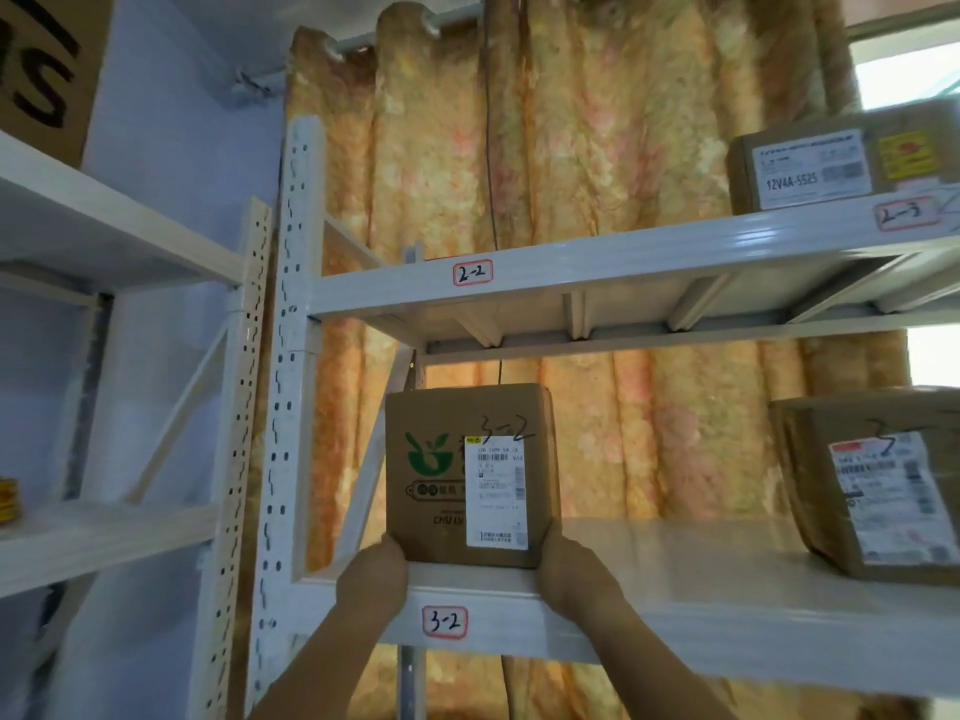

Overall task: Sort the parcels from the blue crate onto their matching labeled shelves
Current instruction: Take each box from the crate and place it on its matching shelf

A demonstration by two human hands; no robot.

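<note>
Cardboard like this should handle stiffly and keep its shape, so the box can be squeezed from both sides without buckling. Judging by its size and by how it is carried from below, it is probably of moderate weight, not fragile, and its dry faces are unlikely to slip. The lower corners and side faces are the sensible places to hold it. The left hand cups the bottom left corner and the right hand the bottom right, fingers curled round the edges in a grasp. The box stands upright at the front edge of the shelf, toward its left end, directly above the red-bordered 3-2 tag. It is plain brown, with a green printed logo, a tall white shipping label and "3-2" handwritten near the top.
</note>
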